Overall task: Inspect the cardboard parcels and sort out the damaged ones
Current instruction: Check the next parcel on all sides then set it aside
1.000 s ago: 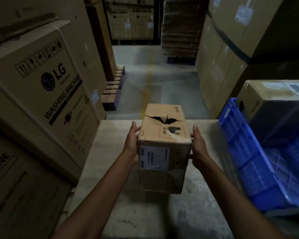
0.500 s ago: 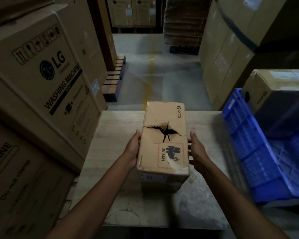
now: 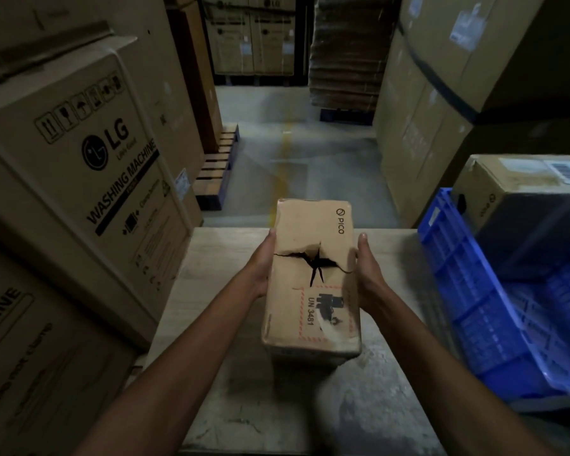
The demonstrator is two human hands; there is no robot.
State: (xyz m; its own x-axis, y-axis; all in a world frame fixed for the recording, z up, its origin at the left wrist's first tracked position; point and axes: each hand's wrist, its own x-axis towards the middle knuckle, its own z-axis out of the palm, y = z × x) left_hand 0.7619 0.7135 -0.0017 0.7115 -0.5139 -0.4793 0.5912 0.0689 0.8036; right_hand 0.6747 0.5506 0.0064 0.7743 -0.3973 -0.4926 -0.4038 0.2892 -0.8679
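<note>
A small brown cardboard parcel (image 3: 310,225) marked PICO and UN 3481 is held over the wooden table (image 3: 218,258). Its upper face is torn open in a jagged star-shaped hole near the middle, and a label near its close end is scuffed white. My left hand (image 3: 260,268) holds its left side and my right hand (image 3: 371,274) holds its right side, thumbs lying along the top edges. The fingers of both hands are hidden behind the parcel.
A blue plastic crate (image 3: 474,291) stands at the table's right, with another cardboard parcel (image 3: 507,192) bearing a barcode label inside it. Large LG washing machine cartons (image 3: 96,159) are stacked tight on the left. Tall cartons and pallets line the concrete aisle ahead.
The parcel has tipped from showing its labelled end to showing its torn top face. Both hands have slid a little further along its sides.
</note>
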